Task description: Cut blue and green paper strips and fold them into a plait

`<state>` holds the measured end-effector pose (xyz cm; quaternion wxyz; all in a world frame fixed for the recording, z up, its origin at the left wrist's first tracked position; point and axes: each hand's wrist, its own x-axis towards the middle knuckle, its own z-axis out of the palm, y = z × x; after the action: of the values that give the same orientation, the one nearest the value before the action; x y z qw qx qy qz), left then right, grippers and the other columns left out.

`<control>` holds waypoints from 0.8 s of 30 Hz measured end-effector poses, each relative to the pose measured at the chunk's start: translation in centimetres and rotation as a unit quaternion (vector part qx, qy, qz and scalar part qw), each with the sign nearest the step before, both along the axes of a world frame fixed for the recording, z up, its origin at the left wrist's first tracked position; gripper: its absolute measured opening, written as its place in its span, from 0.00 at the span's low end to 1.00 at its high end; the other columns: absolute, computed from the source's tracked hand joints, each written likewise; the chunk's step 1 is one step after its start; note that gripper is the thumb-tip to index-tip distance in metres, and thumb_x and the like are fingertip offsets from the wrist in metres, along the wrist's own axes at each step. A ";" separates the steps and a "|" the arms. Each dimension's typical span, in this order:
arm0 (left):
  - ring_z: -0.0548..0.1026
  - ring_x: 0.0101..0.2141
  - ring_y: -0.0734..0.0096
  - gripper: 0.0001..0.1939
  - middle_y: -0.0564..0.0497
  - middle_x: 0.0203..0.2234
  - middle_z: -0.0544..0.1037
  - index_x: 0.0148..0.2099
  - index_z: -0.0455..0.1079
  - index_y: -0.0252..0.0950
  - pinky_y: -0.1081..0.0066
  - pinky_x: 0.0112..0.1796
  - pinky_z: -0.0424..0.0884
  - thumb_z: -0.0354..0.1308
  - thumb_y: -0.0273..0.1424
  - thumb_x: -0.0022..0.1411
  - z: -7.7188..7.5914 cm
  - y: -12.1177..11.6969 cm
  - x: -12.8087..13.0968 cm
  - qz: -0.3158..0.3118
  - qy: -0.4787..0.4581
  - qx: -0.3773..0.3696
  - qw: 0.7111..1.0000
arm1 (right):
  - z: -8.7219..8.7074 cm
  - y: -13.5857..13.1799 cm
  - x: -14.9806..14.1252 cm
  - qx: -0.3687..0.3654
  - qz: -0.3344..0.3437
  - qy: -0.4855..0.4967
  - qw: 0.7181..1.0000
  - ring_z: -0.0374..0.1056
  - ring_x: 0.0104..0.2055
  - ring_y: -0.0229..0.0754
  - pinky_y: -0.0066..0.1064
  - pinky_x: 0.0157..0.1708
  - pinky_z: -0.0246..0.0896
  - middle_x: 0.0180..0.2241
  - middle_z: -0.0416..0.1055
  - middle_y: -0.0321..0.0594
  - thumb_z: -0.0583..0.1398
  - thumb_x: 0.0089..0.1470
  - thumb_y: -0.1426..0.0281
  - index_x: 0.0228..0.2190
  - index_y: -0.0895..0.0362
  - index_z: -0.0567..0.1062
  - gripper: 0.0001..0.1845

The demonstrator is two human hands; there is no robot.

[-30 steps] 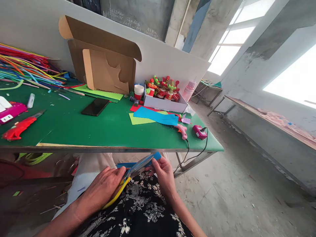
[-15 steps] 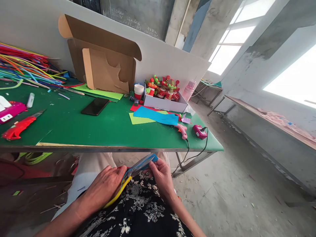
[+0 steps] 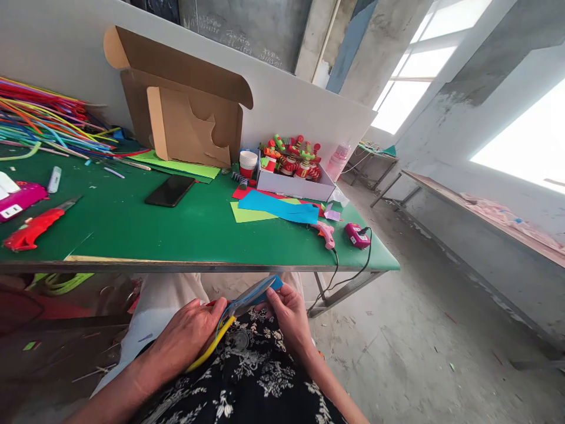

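Note:
Over my lap, below the table's front edge, my left hand is closed on a pair of yellow-handled scissors whose blades point up and to the right. The blades lie against a small blue paper piece. My right hand pinches that blue piece from the right with fingers and thumb. Both hands rest just above my black floral-print clothing.
The green table carries a black phone, blue and green paper sheets, a pink glue gun with its cord, a red glue gun, a white box of coloured figures, an open cardboard box and coloured sticks.
The blue piece and my right hand have shifted slightly lower and left, closer to my left hand. The scissors remain in the paper.

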<state>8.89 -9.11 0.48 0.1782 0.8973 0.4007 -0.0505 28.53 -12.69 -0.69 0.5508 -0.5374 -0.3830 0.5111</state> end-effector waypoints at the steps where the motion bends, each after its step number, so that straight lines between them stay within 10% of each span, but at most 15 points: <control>1: 0.79 0.32 0.61 0.12 0.49 0.28 0.80 0.41 0.61 0.38 0.65 0.39 0.64 0.41 0.21 0.63 0.0 0.0 0.0 -0.002 0.004 0.008 1.000 | 0.0 0.0 0.0 -0.001 0.000 0.001 1.000 0.70 0.23 0.42 0.29 0.19 0.57 0.21 0.72 0.36 0.67 0.46 0.45 0.27 0.52 0.76 0.23; 24: 0.78 0.35 0.59 0.12 0.47 0.32 0.80 0.42 0.62 0.38 0.60 0.42 0.66 0.38 0.25 0.67 -2.1 0.2 -0.7 0.005 -0.072 0.028 0.997 | 0.0 0.2 0.7 -0.012 0.004 -0.053 0.999 0.62 0.19 0.37 0.27 0.20 0.51 0.18 0.70 0.34 0.65 0.48 0.48 0.26 0.54 0.74 0.21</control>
<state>8.23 -8.96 -1.66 0.1818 0.9012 0.3925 0.0265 29.19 -12.45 -0.69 0.5211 -0.5683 -0.4077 0.4891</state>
